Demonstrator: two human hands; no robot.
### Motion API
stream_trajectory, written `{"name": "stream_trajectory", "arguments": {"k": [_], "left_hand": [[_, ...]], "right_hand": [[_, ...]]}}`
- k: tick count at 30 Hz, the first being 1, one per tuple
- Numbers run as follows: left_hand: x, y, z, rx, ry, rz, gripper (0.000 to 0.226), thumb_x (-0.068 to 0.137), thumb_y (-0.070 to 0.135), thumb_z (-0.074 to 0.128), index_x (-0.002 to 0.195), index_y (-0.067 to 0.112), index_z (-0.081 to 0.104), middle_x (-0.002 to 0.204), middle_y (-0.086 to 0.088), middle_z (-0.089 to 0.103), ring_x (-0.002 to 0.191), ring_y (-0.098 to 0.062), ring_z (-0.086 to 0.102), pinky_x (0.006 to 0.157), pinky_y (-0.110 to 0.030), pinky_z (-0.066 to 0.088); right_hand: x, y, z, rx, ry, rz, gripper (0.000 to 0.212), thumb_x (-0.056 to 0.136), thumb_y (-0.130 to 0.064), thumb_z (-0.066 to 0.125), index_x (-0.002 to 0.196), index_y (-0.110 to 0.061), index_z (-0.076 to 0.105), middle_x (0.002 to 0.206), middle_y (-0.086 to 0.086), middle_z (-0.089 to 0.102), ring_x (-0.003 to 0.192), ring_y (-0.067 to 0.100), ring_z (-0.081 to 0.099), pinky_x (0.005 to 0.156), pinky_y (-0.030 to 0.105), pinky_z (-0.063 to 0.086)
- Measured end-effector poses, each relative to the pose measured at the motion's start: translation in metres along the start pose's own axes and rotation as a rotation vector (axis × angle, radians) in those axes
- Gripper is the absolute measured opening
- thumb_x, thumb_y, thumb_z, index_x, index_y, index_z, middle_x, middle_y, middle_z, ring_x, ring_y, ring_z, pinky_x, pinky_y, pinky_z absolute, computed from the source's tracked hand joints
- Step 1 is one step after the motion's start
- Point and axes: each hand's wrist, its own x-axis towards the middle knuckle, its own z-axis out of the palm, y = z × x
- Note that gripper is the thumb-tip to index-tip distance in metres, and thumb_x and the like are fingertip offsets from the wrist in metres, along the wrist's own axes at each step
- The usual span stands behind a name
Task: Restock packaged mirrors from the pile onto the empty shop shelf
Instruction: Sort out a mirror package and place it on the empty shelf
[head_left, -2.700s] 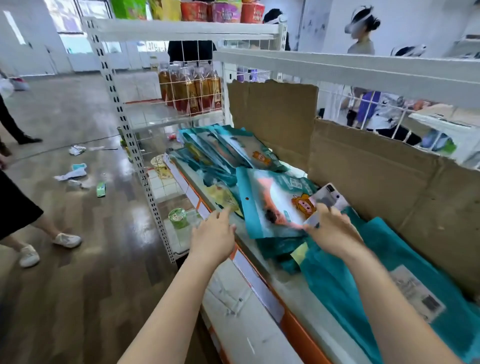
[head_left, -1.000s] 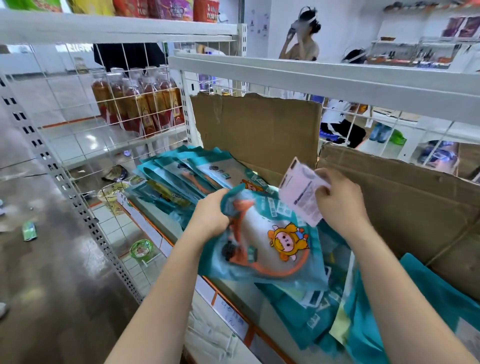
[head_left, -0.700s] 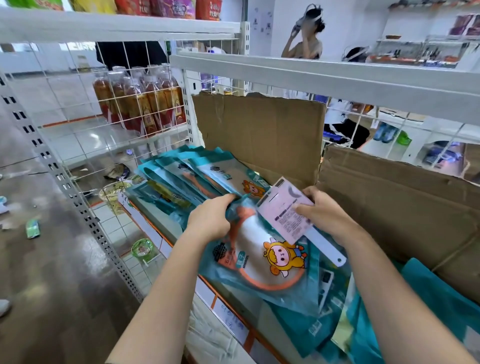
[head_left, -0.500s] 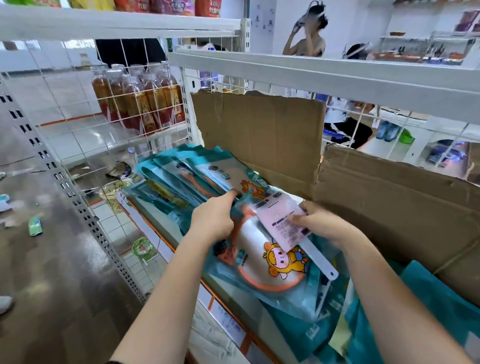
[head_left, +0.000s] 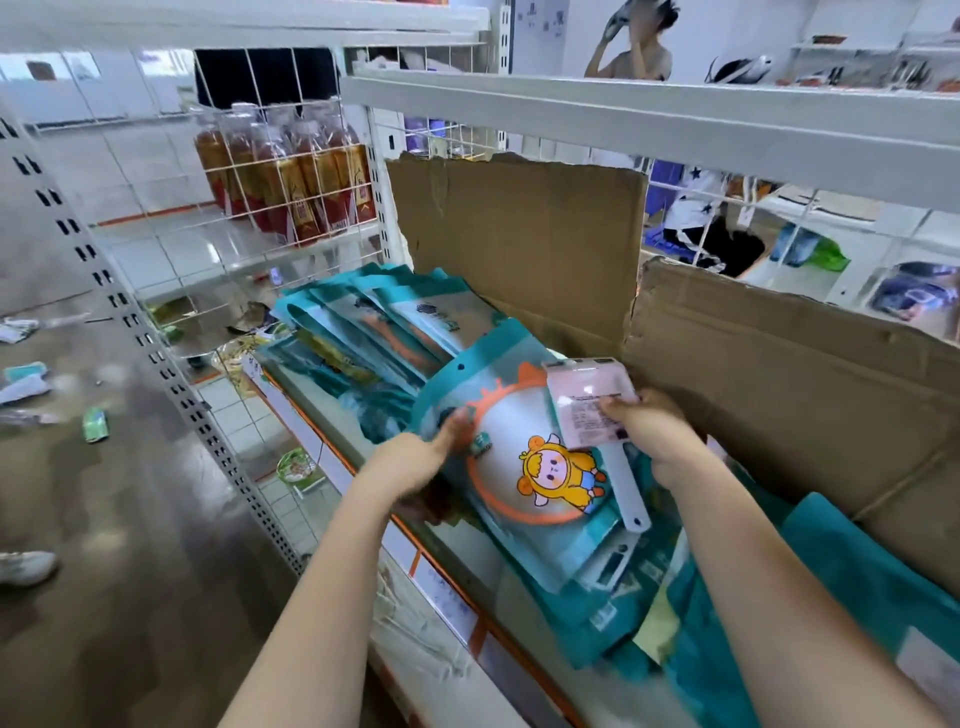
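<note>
A teal packaged mirror (head_left: 524, 457) with an orange ring and a cartoon figure lies tilted on the shelf (head_left: 363, 483), on top of other teal packs. My left hand (head_left: 415, 462) grips its left edge. My right hand (head_left: 649, 431) pinches a pale pink hand mirror (head_left: 592, 410) with a white handle, laid over the pack's upper right. A row of teal mirror packs (head_left: 374, 322) leans overlapped at the shelf's far left. More loose teal packs (head_left: 623, 613) are piled at the lower right.
Torn brown cardboard (head_left: 519, 239) lines the back of the shelf. A white shelf board (head_left: 623, 114) hangs overhead. Bottled drinks (head_left: 291, 176) stand behind a wire grid at left. Litter lies on the floor (head_left: 93, 423). A person stands behind the shelving (head_left: 639, 47).
Both hands have lowered the cartoon pack and the pink mirror onto the shelf pile, toward the leaning row. My left hand slid down to the pack's left edge.
</note>
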Motion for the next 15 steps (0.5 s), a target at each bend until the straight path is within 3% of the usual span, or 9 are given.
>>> {"name": "stream_trajectory", "arguments": {"k": [2, 4, 7, 9, 12, 15], "left_hand": [[-0.002, -0.005, 0.009, -0.196, -0.049, 0.102, 0.092, 0.062, 0.085, 0.051, 0.073, -0.005, 0.062, 0.067, -0.020, 0.068, 0.064, -0.029, 0.069, 0.068, -0.041, 0.058], [-0.007, -0.005, 0.011, -0.261, -0.012, 0.130, 0.067, 0.059, 0.068, 0.074, 0.075, 0.004, 0.066, 0.061, -0.009, 0.069, 0.057, -0.022, 0.068, 0.064, -0.035, 0.058], [-0.012, 0.000, 0.001, -0.233, 0.143, 0.186, 0.054, 0.054, 0.062, 0.074, 0.062, 0.013, 0.054, 0.058, -0.002, 0.061, 0.058, -0.022, 0.060, 0.059, -0.032, 0.048], [-0.014, 0.004, -0.004, -0.426, 0.128, 0.245, 0.043, 0.061, 0.049, 0.076, 0.078, 0.012, 0.062, 0.078, -0.007, 0.068, 0.074, -0.026, 0.065, 0.069, -0.039, 0.055], [-0.021, 0.007, -0.001, -0.798, -0.026, 0.241, 0.031, 0.080, 0.024, 0.071, 0.106, 0.009, 0.062, 0.104, -0.015, 0.069, 0.094, -0.031, 0.067, 0.084, -0.048, 0.055], [-0.028, 0.004, 0.004, -0.877, -0.059, 0.243, 0.022, 0.090, 0.015, 0.063, 0.111, 0.010, 0.059, 0.104, -0.011, 0.069, 0.090, -0.028, 0.067, 0.073, -0.040, 0.057]], "right_hand": [[-0.006, 0.003, 0.000, 0.042, 0.021, -0.001, 0.019, 0.092, -0.020, 0.059, 0.107, -0.009, 0.057, 0.097, 0.006, 0.065, 0.080, 0.018, 0.060, 0.067, 0.030, 0.045], [-0.012, 0.008, -0.001, 0.042, 0.008, -0.017, 0.021, 0.092, -0.017, 0.059, 0.110, -0.007, 0.056, 0.097, 0.006, 0.065, 0.082, 0.018, 0.060, 0.067, 0.031, 0.044], [-0.025, 0.012, -0.007, 0.015, 0.010, -0.070, 0.010, 0.089, -0.011, 0.061, 0.098, -0.011, 0.058, 0.100, 0.008, 0.065, 0.089, 0.023, 0.060, 0.079, 0.035, 0.048], [-0.033, 0.013, -0.014, -0.052, 0.065, -0.110, 0.006, 0.085, -0.012, 0.066, 0.087, -0.015, 0.061, 0.096, 0.008, 0.067, 0.087, 0.025, 0.063, 0.078, 0.035, 0.051], [-0.050, 0.011, -0.025, -0.105, 0.168, -0.133, 0.012, 0.079, -0.013, 0.074, 0.074, -0.016, 0.063, 0.079, 0.003, 0.068, 0.074, 0.019, 0.065, 0.068, 0.033, 0.053], [-0.066, 0.013, -0.030, -0.130, 0.167, -0.209, 0.012, 0.074, -0.016, 0.078, 0.074, -0.008, 0.069, 0.078, 0.014, 0.069, 0.072, 0.024, 0.060, 0.068, 0.039, 0.048]]}}
